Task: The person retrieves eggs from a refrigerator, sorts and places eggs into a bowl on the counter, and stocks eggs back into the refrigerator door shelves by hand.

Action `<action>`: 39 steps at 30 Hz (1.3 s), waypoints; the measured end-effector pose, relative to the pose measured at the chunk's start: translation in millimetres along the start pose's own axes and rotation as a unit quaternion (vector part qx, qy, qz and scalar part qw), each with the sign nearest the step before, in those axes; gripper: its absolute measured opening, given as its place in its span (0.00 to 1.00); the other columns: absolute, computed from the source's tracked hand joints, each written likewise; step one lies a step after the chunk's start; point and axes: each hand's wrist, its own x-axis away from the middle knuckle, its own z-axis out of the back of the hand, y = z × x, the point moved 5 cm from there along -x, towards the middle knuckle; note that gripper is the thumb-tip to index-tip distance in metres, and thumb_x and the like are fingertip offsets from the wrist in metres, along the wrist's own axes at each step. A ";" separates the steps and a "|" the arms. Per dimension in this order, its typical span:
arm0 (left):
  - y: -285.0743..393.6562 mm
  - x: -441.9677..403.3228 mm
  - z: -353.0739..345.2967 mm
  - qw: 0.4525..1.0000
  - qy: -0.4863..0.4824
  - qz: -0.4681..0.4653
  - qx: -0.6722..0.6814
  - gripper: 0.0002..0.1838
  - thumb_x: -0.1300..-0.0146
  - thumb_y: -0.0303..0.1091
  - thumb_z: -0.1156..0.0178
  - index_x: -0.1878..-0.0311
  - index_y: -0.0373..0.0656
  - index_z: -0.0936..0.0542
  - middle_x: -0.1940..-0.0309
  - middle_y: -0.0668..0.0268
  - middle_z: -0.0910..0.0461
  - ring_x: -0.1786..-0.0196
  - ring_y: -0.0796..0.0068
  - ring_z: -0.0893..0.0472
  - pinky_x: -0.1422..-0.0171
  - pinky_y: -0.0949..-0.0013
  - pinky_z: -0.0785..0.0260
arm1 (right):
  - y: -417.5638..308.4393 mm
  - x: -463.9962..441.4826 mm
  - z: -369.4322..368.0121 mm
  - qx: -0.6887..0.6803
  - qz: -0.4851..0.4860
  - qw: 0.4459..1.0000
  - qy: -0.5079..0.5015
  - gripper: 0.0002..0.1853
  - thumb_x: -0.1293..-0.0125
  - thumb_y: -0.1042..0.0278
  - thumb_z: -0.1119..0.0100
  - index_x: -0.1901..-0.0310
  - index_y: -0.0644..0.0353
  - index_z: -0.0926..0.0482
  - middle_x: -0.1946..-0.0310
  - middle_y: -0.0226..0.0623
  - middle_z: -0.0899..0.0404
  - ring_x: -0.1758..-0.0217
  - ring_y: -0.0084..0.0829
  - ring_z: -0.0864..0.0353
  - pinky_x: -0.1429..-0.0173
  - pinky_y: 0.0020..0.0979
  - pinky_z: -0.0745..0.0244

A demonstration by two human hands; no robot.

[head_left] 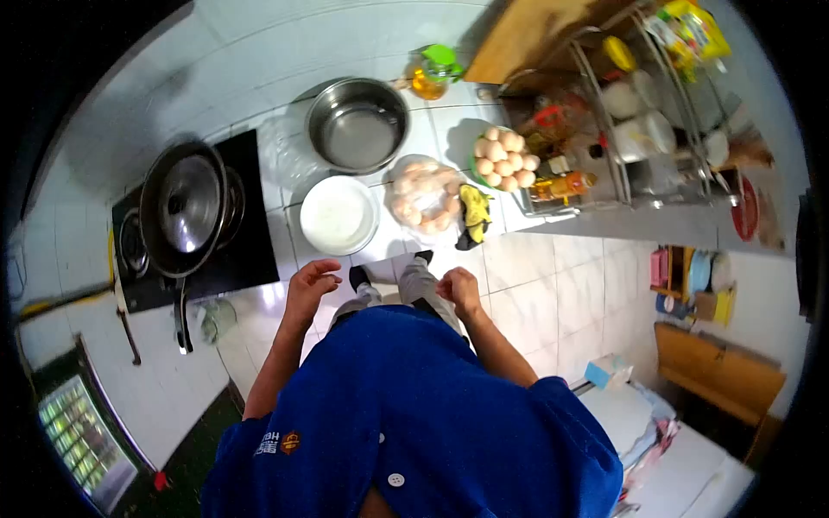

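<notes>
My left hand [312, 286] is raised before the counter edge, below a white bowl [338, 216], its fingers slightly curled and apart with nothing between them. On the other side my right hand [458, 288] hangs in the air with its fingers curled; whether it holds anything is too small to tell. A metal basin [357, 126] stands behind the white bowl. Beside the bowl lies a clear plastic bag [427, 198] with pale, rounded items in it. A yellow and black cloth [474, 212] lies right of the bag. Brown eggs [502, 159] are heaped in a green container.
A lidded pan [183, 210] sits on the black stove [252, 220] at the left, its handle jutting past the front edge. An oil jug [434, 72] with a green lid stands near the wall. A metal rack [623, 129] holds bottles and bowls at the right.
</notes>
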 end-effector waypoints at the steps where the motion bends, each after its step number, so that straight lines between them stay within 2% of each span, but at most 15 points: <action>1: 2.7 -7.8 -9.3 1.000 -0.022 0.010 -0.017 0.17 0.42 0.26 0.43 0.48 0.37 0.22 0.56 0.62 0.19 0.57 0.72 0.19 0.51 0.71 0.27 | 3.3 5.2 19.2 -0.011 -0.007 0.999 0.041 0.09 0.39 0.67 0.53 0.64 0.61 0.24 0.75 0.40 0.21 0.76 0.30 0.21 0.70 0.28 0.22; 6: 9.4 -28.3 -69.7 0.994 -0.069 0.011 -0.079 0.14 0.41 0.28 0.44 0.52 0.36 0.21 0.65 0.66 0.19 0.61 0.77 0.20 0.51 0.73 0.29 | 7.5 36.2 119.4 -0.102 0.004 0.987 0.128 0.15 0.35 0.58 0.50 0.54 0.58 0.25 0.73 0.38 0.20 0.75 0.28 0.20 0.70 0.26 0.23; 12: 3.9 -60.2 -177.4 0.980 -0.142 -0.038 -0.130 0.11 0.37 0.28 0.45 0.55 0.33 0.20 0.67 0.65 0.19 0.63 0.79 0.21 0.53 0.75 0.29 | 22.5 29.5 235.0 -0.153 0.031 0.972 0.177 0.06 0.36 0.69 0.53 0.63 0.58 0.25 0.73 0.38 0.20 0.76 0.29 0.20 0.69 0.28 0.20; 15: 4.3 -69.6 -240.1 0.980 -0.158 -0.066 -0.100 0.07 0.40 0.24 0.45 0.62 0.33 0.19 0.70 0.64 0.20 0.67 0.78 0.24 0.59 0.75 0.31 | -6.6 25.6 285.1 -0.170 0.021 0.967 0.187 0.05 0.37 0.72 0.52 0.65 0.59 0.26 0.73 0.37 0.21 0.75 0.29 0.20 0.69 0.29 0.20; 19: 10.1 -69.5 -313.3 0.959 -0.256 -0.054 -0.108 0.07 0.39 0.23 0.45 0.61 0.32 0.20 0.64 0.60 0.18 0.63 0.75 0.21 0.54 0.72 0.28 | -69.4 33.2 374.0 -0.191 0.119 0.932 0.283 0.05 0.36 0.72 0.50 0.63 0.60 0.24 0.74 0.34 0.22 0.75 0.26 0.22 0.70 0.27 0.23; 20: 14.5 -67.7 -328.2 0.954 -0.270 -0.039 -0.120 0.07 0.39 0.24 0.45 0.60 0.33 0.20 0.62 0.59 0.18 0.62 0.74 0.20 0.52 0.71 0.27 | -91.8 32.5 402.5 -0.151 0.200 0.915 0.315 0.06 0.35 0.69 0.48 0.64 0.60 0.24 0.76 0.32 0.23 0.76 0.24 0.24 0.70 0.25 0.25; 22: 16.0 -66.0 -352.1 0.945 -0.295 -0.019 -0.138 0.07 0.37 0.24 0.44 0.59 0.33 0.20 0.61 0.59 0.18 0.60 0.73 0.19 0.50 0.70 0.26 | -142.0 47.1 453.4 -0.021 0.317 0.864 0.391 0.08 0.34 0.65 0.43 0.63 0.61 0.23 0.78 0.30 0.24 0.75 0.21 0.26 0.69 0.24 0.29; 23: 17.1 -64.3 -361.2 0.938 -0.312 -0.016 -0.147 0.07 0.37 0.25 0.44 0.58 0.33 0.21 0.60 0.60 0.18 0.59 0.73 0.19 0.50 0.69 0.26 | -162.6 50.0 488.7 0.090 0.368 0.816 0.436 0.10 0.34 0.64 0.42 0.60 0.62 0.22 0.77 0.34 0.22 0.74 0.26 0.24 0.66 0.29 0.27; 24: 21.3 -58.3 -372.7 0.935 -0.319 0.004 -0.156 0.07 0.36 0.24 0.45 0.57 0.34 0.21 0.59 0.60 0.18 0.58 0.73 0.19 0.49 0.69 0.26 | -206.6 91.2 491.4 0.165 0.393 0.746 0.512 0.11 0.35 0.64 0.42 0.58 0.63 0.22 0.73 0.41 0.19 0.70 0.31 0.21 0.62 0.33 0.26; 25: 19.6 -64.9 -375.5 0.929 -0.331 0.004 -0.167 0.07 0.36 0.24 0.45 0.57 0.34 0.21 0.59 0.60 0.18 0.58 0.73 0.19 0.49 0.69 0.26 | -241.4 114.9 499.7 0.150 0.391 0.745 0.519 0.11 0.36 0.65 0.42 0.57 0.62 0.21 0.69 0.45 0.19 0.66 0.38 0.19 0.58 0.36 0.25; 29: 1.4 -73.2 -425.5 0.886 -0.418 0.025 -0.199 0.08 0.37 0.24 0.46 0.56 0.33 0.21 0.60 0.60 0.18 0.58 0.73 0.19 0.49 0.70 0.25 | -352.9 189.0 539.2 0.359 0.439 0.566 0.599 0.10 0.40 0.69 0.42 0.57 0.61 0.20 0.61 0.45 0.22 0.57 0.47 0.23 0.53 0.41 0.25; 31: 13.7 -61.2 -465.4 0.878 -0.426 0.025 -0.218 0.09 0.38 0.23 0.46 0.56 0.33 0.21 0.60 0.61 0.18 0.58 0.74 0.18 0.49 0.70 0.25 | -403.5 217.5 555.2 0.482 0.488 0.455 0.569 0.11 0.41 0.72 0.43 0.56 0.59 0.20 0.55 0.42 0.23 0.48 0.44 0.26 0.48 0.41 0.27; 33: 17.1 -60.6 -502.7 0.878 -0.423 0.018 -0.224 0.09 0.39 0.23 0.46 0.56 0.33 0.21 0.60 0.61 0.18 0.57 0.74 0.18 0.49 0.71 0.26 | -442.9 222.4 577.3 0.590 0.462 0.364 0.553 0.13 0.43 0.73 0.43 0.54 0.60 0.21 0.51 0.38 0.25 0.42 0.41 0.28 0.42 0.40 0.30; 35: 9.1 -54.1 -544.0 0.868 -0.441 -0.007 -0.228 0.09 0.39 0.23 0.45 0.56 0.34 0.21 0.59 0.61 0.18 0.57 0.74 0.18 0.49 0.72 0.27 | -478.5 228.6 590.1 0.659 0.452 0.286 0.529 0.11 0.40 0.72 0.46 0.57 0.57 0.18 0.48 0.39 0.26 0.34 0.42 0.36 0.30 0.49 0.42; 39: -6.3 -31.5 -630.3 0.886 -0.429 -0.001 -0.177 0.10 0.39 0.23 0.44 0.54 0.35 0.22 0.57 0.62 0.18 0.56 0.74 0.19 0.48 0.73 0.28 | -526.6 225.8 606.4 0.787 0.388 0.167 0.449 0.07 0.40 0.65 0.43 0.65 0.48 0.14 0.40 0.32 0.28 0.30 0.37 0.40 0.23 0.60 0.59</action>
